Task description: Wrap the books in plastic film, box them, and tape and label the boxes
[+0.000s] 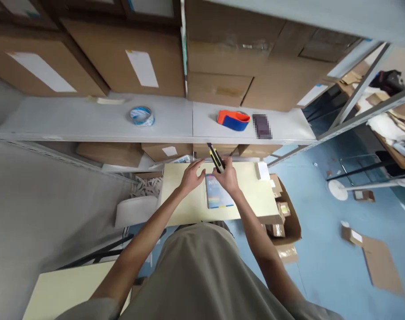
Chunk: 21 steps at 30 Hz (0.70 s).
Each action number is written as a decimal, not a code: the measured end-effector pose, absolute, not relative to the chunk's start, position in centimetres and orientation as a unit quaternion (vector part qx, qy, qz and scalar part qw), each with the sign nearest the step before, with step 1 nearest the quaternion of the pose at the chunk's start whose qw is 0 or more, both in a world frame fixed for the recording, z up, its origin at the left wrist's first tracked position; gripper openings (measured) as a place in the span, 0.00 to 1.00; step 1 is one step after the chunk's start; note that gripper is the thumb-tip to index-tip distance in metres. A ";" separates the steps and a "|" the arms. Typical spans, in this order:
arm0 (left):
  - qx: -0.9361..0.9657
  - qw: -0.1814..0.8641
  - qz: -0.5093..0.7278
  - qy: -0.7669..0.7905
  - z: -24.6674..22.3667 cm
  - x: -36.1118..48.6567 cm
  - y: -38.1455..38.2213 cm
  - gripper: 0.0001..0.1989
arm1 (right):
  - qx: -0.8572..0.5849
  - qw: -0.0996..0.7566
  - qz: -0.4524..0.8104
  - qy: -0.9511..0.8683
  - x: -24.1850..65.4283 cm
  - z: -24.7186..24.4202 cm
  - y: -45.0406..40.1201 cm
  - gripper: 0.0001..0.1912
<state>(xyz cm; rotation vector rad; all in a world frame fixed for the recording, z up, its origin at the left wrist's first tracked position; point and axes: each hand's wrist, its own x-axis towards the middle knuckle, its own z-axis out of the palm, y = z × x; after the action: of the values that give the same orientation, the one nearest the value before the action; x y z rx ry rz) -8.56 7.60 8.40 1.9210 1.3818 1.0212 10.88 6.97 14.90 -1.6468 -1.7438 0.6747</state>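
My right hand point(228, 177) is closed around a yellow and black utility knife point(217, 157), its dark tip pointing up and away toward the shelf edge. Just to the left, my left hand point(192, 176) has its fingers apart and holds nothing. Below both hands a light blue booklet point(218, 195) with a rainbow band lies on the pale yellow table point(182, 208), partly covered by my right hand. A small white box point(262, 170) sits at the table's right edge.
Ahead runs a grey shelf point(105, 116) bearing cardboard boxes point(155, 62), a blue-white tape roll point(142, 116), an orange and blue strap point(234, 120) and a pixelated dark item point(262, 126). A large open carton point(293, 220) with small boxes stands right of the table.
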 end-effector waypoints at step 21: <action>0.653 0.275 0.366 0.603 9.4 -8.0 7.3 0.25 | -0.520 0.324 0.050 -0.789 3.4 15.6 22.0 0.20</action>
<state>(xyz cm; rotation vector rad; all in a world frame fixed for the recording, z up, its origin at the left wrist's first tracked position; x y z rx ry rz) -7.99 7.26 9.37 1.7562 1.6209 0.9848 3.36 22.03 15.63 -1.3629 -2.0701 0.1310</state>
